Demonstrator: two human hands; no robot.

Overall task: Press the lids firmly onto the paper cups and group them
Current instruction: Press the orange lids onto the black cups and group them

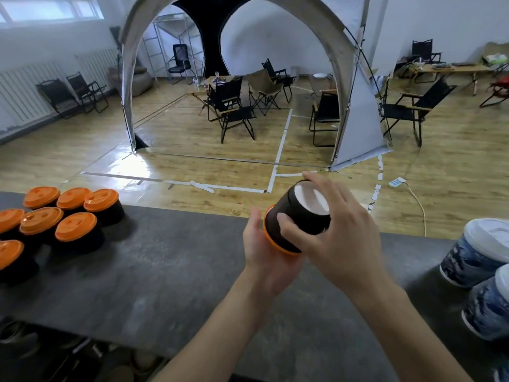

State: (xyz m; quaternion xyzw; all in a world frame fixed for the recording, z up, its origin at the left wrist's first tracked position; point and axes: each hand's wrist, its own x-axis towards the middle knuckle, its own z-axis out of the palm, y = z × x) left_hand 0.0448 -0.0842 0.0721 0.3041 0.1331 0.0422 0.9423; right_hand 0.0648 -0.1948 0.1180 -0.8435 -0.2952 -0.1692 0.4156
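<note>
A black paper cup (301, 216) with an orange lid (271, 239) is held above the dark counter (165, 271), tipped so its white base faces up and away. My right hand (338, 232) grips the cup body, thumb across its side. My left hand (261, 252) cups the lidded end from below and the left. Several black cups with orange lids (75, 226) stand grouped at the counter's left end.
Two blue-patterned cups with white lids (473, 255) stand at the counter's right end. Beyond the counter's far edge lie a wooden floor, a tent arch (355, 106) and folding chairs (234, 111).
</note>
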